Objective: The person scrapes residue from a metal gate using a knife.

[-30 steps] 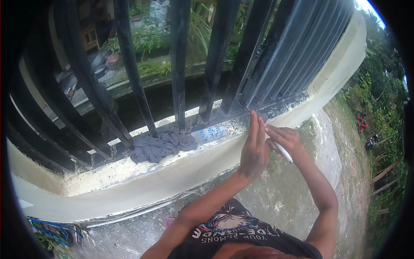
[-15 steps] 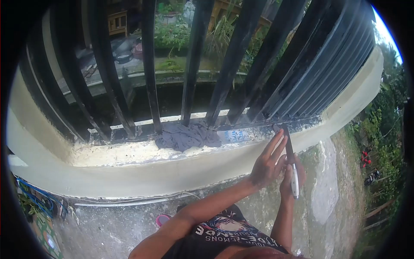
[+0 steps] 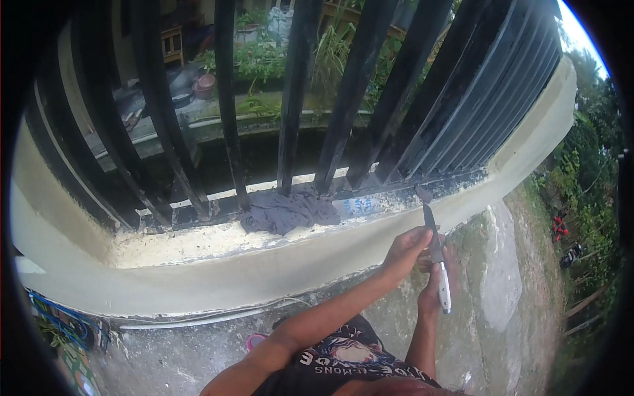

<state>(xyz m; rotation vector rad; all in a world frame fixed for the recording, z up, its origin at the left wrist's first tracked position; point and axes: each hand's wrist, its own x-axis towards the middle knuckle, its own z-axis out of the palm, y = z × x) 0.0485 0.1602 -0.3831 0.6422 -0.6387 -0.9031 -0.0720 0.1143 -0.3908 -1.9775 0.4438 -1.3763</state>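
Showing a smooth, riveted white handle and a flat, dark-grey metal blade, a slim knife (image 3: 436,253) is hovering over rough grey concrete ground (image 3: 376,323), near a cream-painted, flaking masonry ledge (image 3: 178,247). Along the ledge, a crumpled grey cloth (image 3: 290,210), a pale sheet printed with blue letters (image 3: 360,206) and a small dark-grey lump (image 3: 423,193) are lying below upright black bars (image 3: 290,112). The knife's long axis is running away from the body, its tip pointing toward the lump and the handle's end pointing back. The right hand (image 3: 430,289) is curling its fingers around the handle; the left hand (image 3: 404,252) is keeping its fingers close together beside the blade, whether pinching it being impossible to tell.
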